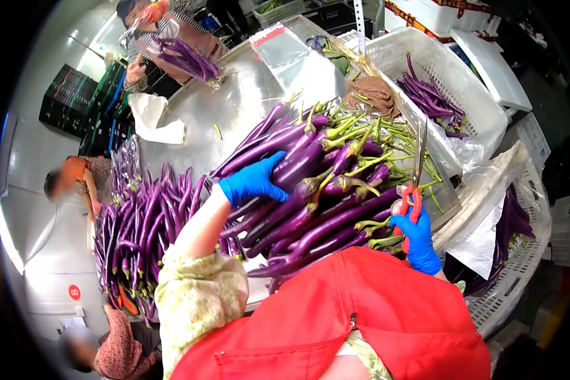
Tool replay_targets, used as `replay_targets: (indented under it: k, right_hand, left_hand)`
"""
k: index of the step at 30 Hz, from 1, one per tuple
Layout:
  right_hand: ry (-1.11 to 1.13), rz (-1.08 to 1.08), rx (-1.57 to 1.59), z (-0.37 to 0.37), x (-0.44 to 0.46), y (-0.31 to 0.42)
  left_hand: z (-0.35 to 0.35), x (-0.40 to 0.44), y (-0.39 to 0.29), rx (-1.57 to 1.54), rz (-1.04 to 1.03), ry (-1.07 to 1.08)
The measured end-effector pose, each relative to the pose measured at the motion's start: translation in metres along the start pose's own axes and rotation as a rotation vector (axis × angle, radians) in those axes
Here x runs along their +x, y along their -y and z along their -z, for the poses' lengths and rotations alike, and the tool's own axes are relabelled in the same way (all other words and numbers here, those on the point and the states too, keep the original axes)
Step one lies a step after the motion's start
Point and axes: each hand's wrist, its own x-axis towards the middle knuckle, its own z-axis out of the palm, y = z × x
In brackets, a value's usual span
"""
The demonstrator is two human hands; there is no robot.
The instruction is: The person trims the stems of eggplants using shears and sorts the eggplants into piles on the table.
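Many purple eggplants are gathered in one pile [323,196] on the metal surface [234,101], stems mostly toward the right; places below are taken from this pile. Left grip [250,182], blue-gloved: laid on the pile's left part, thumb and fingers spread; whether any eggplant is grasped cannot be told. Right grip [419,240], also blue-gloved: clenched around the handles of red-handled scissors [415,197] at the pile's right edge, blades pointed away from the body. Widest open room: bare metal beyond the pile, bounded by clear bags [291,60] on its far side and a white sheet [160,130] to the far left. Left of the pile: a second heap [149,221], only narrowly separated. Right of the pile: the surface's edge is reached just past the stems; that side is crowded by a white crate [484,120] and a lined basket [522,269]. Near side: closed off by a red apron [373,304].
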Motion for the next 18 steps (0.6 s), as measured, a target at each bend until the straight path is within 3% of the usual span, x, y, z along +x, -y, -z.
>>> replay_targets:
  k: [5, 9, 13, 14, 17, 18]
  right_hand:
    - [0.011, -0.121, -0.006, -0.009, 0.007, 0.002]
    - [0.179, 0.052, -0.133, -0.011, 0.015, 0.009]
    - [0.176, 0.343, -0.656, 0.006, 0.02, 0.024]
    - [0.148, 0.455, -0.741, 0.008, 0.022, 0.024]
    - [0.191, 0.475, -0.717, 0.008, 0.026, 0.021]
    - [0.207, 0.536, -0.9, -0.002, 0.02, 0.039]
  left_hand:
    - [-0.008, -0.005, -0.001, -0.04, 0.047, -0.09]
    - [0.0, -0.021, -0.016, 0.056, -0.041, -0.251]
    - [0.008, -0.057, -0.068, 0.022, -0.049, -0.459]
    - [0.006, -0.063, -0.076, 0.131, -0.051, -0.52]
    - [-0.002, -0.072, -0.092, 0.274, -0.095, -0.585]
    - [-0.006, -0.072, -0.093, 0.268, -0.118, -0.581]
